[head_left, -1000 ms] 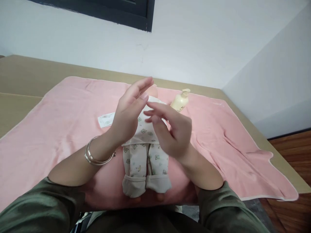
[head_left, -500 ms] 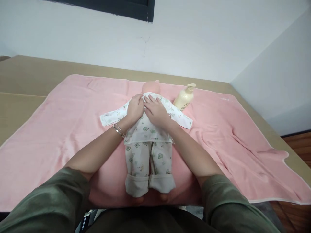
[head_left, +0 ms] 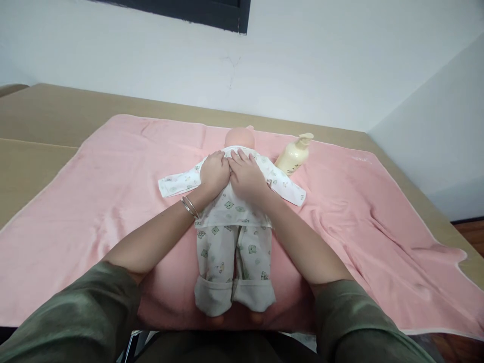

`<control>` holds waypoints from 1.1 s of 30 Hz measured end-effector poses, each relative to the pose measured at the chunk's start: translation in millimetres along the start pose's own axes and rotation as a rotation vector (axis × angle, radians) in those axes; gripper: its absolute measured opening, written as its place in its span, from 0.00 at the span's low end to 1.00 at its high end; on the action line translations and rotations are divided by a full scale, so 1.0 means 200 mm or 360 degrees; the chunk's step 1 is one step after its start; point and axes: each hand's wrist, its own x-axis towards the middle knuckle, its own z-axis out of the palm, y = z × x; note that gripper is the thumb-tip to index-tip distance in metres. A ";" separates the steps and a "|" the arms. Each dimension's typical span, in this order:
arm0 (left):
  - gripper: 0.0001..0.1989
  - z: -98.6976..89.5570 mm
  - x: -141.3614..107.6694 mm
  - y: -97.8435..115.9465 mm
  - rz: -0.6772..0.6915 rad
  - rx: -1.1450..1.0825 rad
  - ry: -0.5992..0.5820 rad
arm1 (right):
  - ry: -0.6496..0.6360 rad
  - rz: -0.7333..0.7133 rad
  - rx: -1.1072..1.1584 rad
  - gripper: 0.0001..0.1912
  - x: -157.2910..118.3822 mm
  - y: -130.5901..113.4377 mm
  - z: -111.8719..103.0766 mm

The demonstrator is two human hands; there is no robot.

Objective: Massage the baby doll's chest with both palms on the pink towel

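A baby doll [head_left: 239, 210] in a white printed top and trousers lies stretched out, its head toward the wall and its sleeves spread to both sides. Its face does not show. My left hand [head_left: 215, 171] rests on the upper torso left of the middle, fingers laid out and pointing toward the collar. Beside it, my right hand [head_left: 247, 174] lies flat on the upper torso with fingers spread, the two hands touching or nearly so. Past the doll's right sleeve, a cream pump bottle [head_left: 293, 156] leans at a tilt in the view.
A pink blanket [head_left: 363, 212] with wrinkles on its right side lies under the doll and bottle. It covers much of the light wooden table [head_left: 38, 118]. Behind the table rises a white wall [head_left: 302, 60] with a dark frame [head_left: 212, 12] near the top.
The whole view has shifted slightly, so things sit a little farther right. Both hands stay on the doll's upper torso, with only slight movement of the fingers.
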 end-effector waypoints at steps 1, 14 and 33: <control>0.24 0.00 0.00 0.00 0.0004 0.0026 -0.0008 | -0.0056 -0.0041 0.0066 0.31 0.02 0.05 -0.01; 0.24 0.02 0.00 -0.01 0.0028 0.0011 0.0040 | 0.0100 0.0493 -0.0065 0.37 0.04 0.08 0.00; 0.25 0.02 0.01 -0.01 0.0000 0.0052 0.0037 | 0.0134 0.0485 -0.0093 0.37 0.05 0.10 0.01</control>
